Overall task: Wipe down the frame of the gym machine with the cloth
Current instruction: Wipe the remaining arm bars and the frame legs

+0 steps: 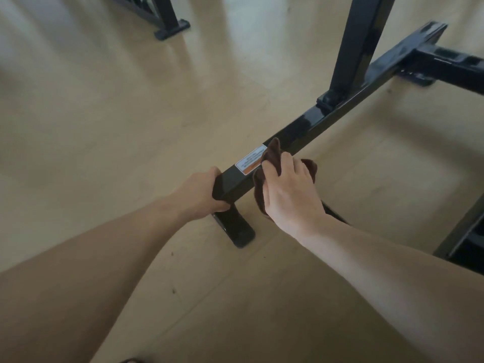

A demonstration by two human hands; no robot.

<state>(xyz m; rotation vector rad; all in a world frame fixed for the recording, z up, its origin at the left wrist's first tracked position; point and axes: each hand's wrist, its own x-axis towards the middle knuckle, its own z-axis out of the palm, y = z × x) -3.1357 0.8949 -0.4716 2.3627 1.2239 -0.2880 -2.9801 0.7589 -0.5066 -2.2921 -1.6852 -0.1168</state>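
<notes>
Wiping is under way at the near end of the low black square-tube steel frame bar [309,127], and by the look of things most of the machine is still to be covered: the black upright post [358,45] rising from the bar, the far cross member [445,61] and the black foot plate [239,229] on the floor show no cloth near them. The right hand [290,189] presses the crumpled dark brown cloth [273,155] against the bar's top and right side, fingers curled round it, just beside a white and orange warning label [250,161]. The left hand [201,192] grips the bar's end, steadying it. The paint is glossy, reflecting light further along, so no dirt can be made out. The pale wooden floor [104,113] lies beneath.
</notes>
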